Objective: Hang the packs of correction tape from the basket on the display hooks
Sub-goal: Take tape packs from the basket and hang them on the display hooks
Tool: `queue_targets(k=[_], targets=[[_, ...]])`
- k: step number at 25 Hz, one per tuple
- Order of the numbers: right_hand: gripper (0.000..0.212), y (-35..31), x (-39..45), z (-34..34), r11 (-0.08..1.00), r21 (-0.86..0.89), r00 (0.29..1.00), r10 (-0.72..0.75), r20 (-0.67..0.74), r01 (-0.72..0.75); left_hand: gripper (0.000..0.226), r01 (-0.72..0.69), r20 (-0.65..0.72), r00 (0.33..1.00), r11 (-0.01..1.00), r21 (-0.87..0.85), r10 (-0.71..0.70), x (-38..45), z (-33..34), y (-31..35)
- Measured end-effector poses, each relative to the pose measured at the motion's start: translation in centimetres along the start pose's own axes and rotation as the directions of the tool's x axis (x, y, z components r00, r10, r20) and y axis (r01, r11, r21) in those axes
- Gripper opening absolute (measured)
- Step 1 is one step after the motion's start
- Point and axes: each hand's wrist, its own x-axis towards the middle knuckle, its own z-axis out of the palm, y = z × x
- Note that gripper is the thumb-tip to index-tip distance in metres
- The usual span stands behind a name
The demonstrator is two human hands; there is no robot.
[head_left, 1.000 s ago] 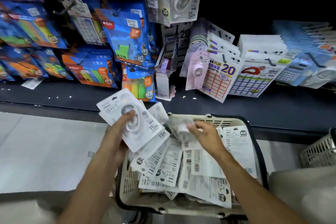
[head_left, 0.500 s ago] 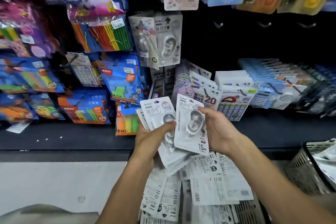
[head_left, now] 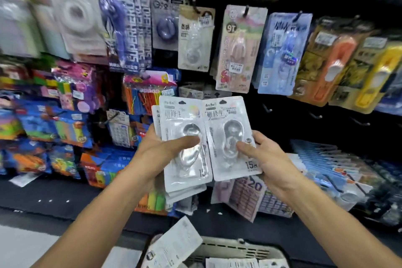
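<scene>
My left hand (head_left: pixel 162 151) grips a stack of several white correction tape packs (head_left: pixel 182 115), thumb across the front blister. My right hand (head_left: pixel 264 156) holds a single correction tape pack (head_left: pixel 226 115) upright beside the stack, thumb on its blister, edges touching. Both are raised in front of the display wall. Bare display hooks (head_left: pixel 314 115) stick out of the dark panel to the right. The basket (head_left: pixel 230 250) sits at the bottom edge with more packs (head_left: pixel 174 243) lying in it, mostly out of frame.
Hanging stationery packs fill the wall: correction tapes (head_left: pixel 236 50) above my hands, blue packs (head_left: pixel 282 54) and orange ones (head_left: pixel 328 63) to the right, coloured packs (head_left: pixel 65 124) at left. Sticker sheets (head_left: pixel 248 196) and calculators (head_left: pixel 330 172) lean on the dark shelf below.
Both hands rose from the basket up to the display wall. The right hand's pack now stands upright beside the left hand's stack, and the view tilted upward, leaving the basket at the bottom edge.
</scene>
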Motion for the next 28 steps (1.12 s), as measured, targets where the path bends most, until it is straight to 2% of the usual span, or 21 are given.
queue_targets(k=[3, 6, 8, 10, 11, 12, 14, 16, 17, 18, 20, 21, 23, 26, 28], targets=[[0.024, 0.2, 1.2, 1.4, 0.998, -0.062, 0.998, 0.009, -0.06, -0.013, 0.072, -0.008, -0.011, 1.0, 0.998, -0.062, 0.007, 0.0, -0.6, 0.4], [0.02, 0.6, 2.0, 2.5, 0.989, -0.144, 0.99, 0.014, -0.144, -0.035, 0.073, -0.006, -0.039, 0.999, 0.99, -0.138, 0.0, 0.5, -1.4, 0.7], [0.03, 1.1, 2.5, 2.9, 0.994, -0.074, 0.976, 0.068, -0.208, -0.085, 0.071, -0.025, -0.033, 0.999, 0.988, -0.154, 0.02, 0.8, -1.5, 0.6], [0.05, 1.3, 2.7, 3.1, 0.982, -0.024, 0.958, 0.178, -0.224, -0.188, 0.071, -0.013, -0.001, 1.0, 0.988, -0.152, 0.013, 0.9, -1.2, 0.1], [0.057, 1.4, 2.7, 3.2, 0.976, -0.077, 0.954, 0.18, -0.238, -0.204, 0.072, -0.003, 0.018, 1.0, 0.991, -0.135, 0.006, 1.1, -1.0, -0.2], [0.058, 1.5, 2.5, 3.3, 0.978, -0.134, 0.964, 0.124, -0.234, -0.158, 0.073, 0.006, 0.03, 1.0, 0.993, -0.117, -0.003, 1.3, -0.8, -0.7], [0.048, 0.9, 1.9, 4.0, 0.992, -0.122, 0.994, -0.028, -0.108, 0.015, 0.07, 0.026, 0.031, 0.999, 0.994, -0.102, -0.023, 1.7, -0.4, -1.3], [0.04, 0.4, 1.0, 5.1, 0.987, -0.134, 0.993, -0.081, 0.088, 0.093, 0.068, 0.044, 0.052, 0.998, 0.993, -0.106, -0.039, 1.7, 0.0, -1.8], [0.036, 0.3, 0.8, 5.6, 0.978, -0.182, 0.988, -0.081, 0.131, 0.104, 0.069, 0.06, 0.074, 0.996, 0.991, -0.117, -0.052, 1.6, 0.1, -2.1], [0.03, 0.4, 0.7, 5.8, 0.975, -0.196, 0.99, -0.08, 0.119, 0.103, 0.071, 0.085, 0.1, 0.992, 0.988, -0.132, -0.072, 1.5, 0.1, -2.2], [0.017, 0.2, 0.8, 5.9, 0.997, -0.055, 0.999, -0.048, 0.026, 0.05, 0.072, 0.15, 0.158, 0.98, 0.975, -0.166, -0.124, 0.9, 0.1, -2.2], [0.017, 0.1, 0.7, 5.6, 0.998, 0.063, 1.0, -0.007, 0.01, 0.006, 0.07, 0.177, 0.177, 0.973, 0.969, -0.174, -0.146, 0.5, 0.0, -2.2], [0.035, -0.3, 0.2, 5.4, 0.98, 0.187, 0.993, 0.045, 0.106, -0.065, 0.062, 0.191, 0.164, 0.974, 0.962, -0.197, -0.159, 0.0, -0.2, -2.2], [0.061, 0.0, -0.7, 6.3, 0.993, 0.039, 0.959, 0.101, 0.264, -0.115, 0.062, 0.177, 0.093, 0.983, 0.958, -0.225, -0.159, -0.3, -0.3, -2.3], [0.057, 0.3, -1.1, 7.0, 0.987, 0.053, 0.959, 0.131, 0.253, -0.149, 0.067, 0.179, 0.1, 0.982, 0.957, -0.227, -0.16, -0.5, -0.4, -2.3]])
